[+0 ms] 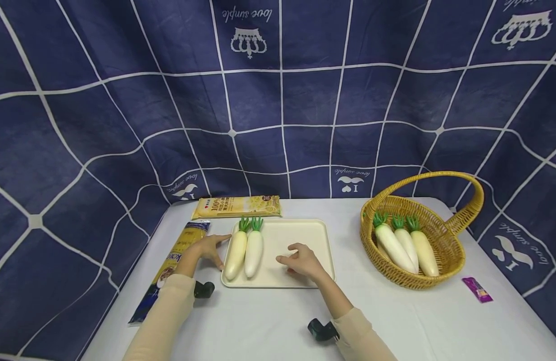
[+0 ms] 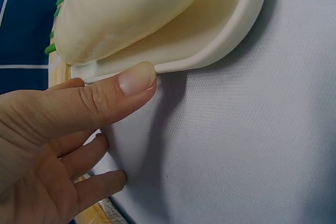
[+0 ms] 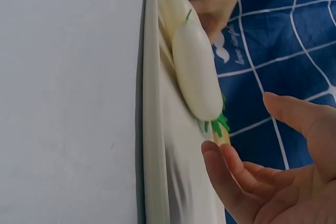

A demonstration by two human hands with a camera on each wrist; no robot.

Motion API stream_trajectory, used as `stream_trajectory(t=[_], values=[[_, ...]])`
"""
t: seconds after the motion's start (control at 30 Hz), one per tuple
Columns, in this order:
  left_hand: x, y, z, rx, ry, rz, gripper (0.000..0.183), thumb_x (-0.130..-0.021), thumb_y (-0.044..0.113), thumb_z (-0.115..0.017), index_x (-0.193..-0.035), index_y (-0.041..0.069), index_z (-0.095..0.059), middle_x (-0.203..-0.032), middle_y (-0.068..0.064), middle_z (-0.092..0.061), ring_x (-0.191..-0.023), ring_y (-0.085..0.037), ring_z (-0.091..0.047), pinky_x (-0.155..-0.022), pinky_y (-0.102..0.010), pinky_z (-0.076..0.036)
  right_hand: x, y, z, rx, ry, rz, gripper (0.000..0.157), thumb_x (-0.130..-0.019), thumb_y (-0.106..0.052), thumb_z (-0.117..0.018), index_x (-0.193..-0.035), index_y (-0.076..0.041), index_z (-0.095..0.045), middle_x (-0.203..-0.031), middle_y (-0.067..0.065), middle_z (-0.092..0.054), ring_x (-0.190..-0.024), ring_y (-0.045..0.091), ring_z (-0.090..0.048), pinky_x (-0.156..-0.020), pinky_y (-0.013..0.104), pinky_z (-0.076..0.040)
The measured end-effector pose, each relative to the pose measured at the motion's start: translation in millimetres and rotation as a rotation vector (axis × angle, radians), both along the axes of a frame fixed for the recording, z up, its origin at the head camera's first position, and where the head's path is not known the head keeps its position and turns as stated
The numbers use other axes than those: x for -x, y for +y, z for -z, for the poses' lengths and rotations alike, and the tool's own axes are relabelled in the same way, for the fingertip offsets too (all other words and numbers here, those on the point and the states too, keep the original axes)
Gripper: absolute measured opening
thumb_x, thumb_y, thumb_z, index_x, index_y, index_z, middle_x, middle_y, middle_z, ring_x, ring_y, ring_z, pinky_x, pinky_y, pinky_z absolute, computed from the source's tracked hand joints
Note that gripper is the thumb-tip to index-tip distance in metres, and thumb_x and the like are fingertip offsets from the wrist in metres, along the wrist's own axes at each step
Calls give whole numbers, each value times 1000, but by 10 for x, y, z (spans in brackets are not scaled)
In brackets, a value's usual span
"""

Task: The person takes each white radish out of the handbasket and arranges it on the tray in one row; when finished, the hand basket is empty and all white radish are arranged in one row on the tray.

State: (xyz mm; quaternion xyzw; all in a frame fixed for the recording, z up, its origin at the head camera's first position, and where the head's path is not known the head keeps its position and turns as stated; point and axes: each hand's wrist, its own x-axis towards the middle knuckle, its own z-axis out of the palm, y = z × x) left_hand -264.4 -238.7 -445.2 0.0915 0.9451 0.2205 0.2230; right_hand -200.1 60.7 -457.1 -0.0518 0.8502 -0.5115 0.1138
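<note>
Two white radishes with green tops lie side by side on the left part of a cream tray [image 1: 278, 230]: a yellowish radish [image 1: 235, 256] on the outside, a whiter radish [image 1: 254, 254] beside it. At the tray's left edge is my left hand [image 1: 209, 248], fingers spread; in the left wrist view its thumb [image 2: 137, 78] lies right at the rim, below a radish. My right hand [image 1: 303, 260] hovers over the bare right part of the tray, holding nothing, with thumb and fingers apart in the right wrist view.
A yellow wicker basket [image 1: 381, 266] with a tall handle stands at the right, with several white radishes [image 1: 397, 246] inside. Near it lies a small purple packet [image 1: 477, 290]. A yellow noodle packet [image 1: 237, 206] sits behind the tray, and a long blue-and-gold packet [image 1: 168, 271] lies left.
</note>
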Motion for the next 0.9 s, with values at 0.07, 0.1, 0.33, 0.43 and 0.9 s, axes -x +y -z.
stream_trajectory(t=[0.07, 0.1, 0.33, 0.43, 0.9], values=[[3, -2, 0, 2, -3, -4, 106, -51, 18, -90, -143, 8, -38, -139, -30, -41, -128, -47, -37, -105, -60, -32, -42, 71, -13, 3, 7, -6, 65, -80, -31, -72, -125, 11, -49, -83, 10, -67, -65, 24, -67, -60, 26, -53], [4, -1, -2, 1, -4, -7, 106, -51, 18, -90, -143, 8, -38, -139, -30, -41, -128, -47, -37, -105, -60, -32, -63, 106, -21, 3, 12, -8, 65, -80, -30, -72, -125, 11, -49, -83, 9, -67, -65, 24, -67, -61, 26, -52], [0, 0, -7, 6, 1, 0, 106, -51, 17, -90, -143, 7, -39, -137, -31, -42, -127, -47, -38, -104, -60, -33, -183, 406, -94, 46, 24, -9, 64, -76, -23, -76, -124, 11, -49, -81, 8, -65, -69, 27, -67, -60, 30, -54], [-6, 9, -8, 6, 2, -4, 106, -51, 17, -90, -143, 8, -39, -137, -30, -43, -127, -47, -38, -104, -60, -33, -224, 585, -141, 38, 41, -7, 64, -76, -21, -77, -124, 10, -50, -82, 8, -65, -68, 25, -65, -59, 29, -53], [9, 9, 6, 23, -3, -19, 106, -51, 20, -90, -143, 10, -39, -138, -29, -43, -127, -46, -39, -103, -60, -33, -494, 1538, -507, -24, 191, 59, 59, -78, -17, -76, -123, 11, -51, -89, 12, -64, -74, 18, -62, -61, 26, -52]])
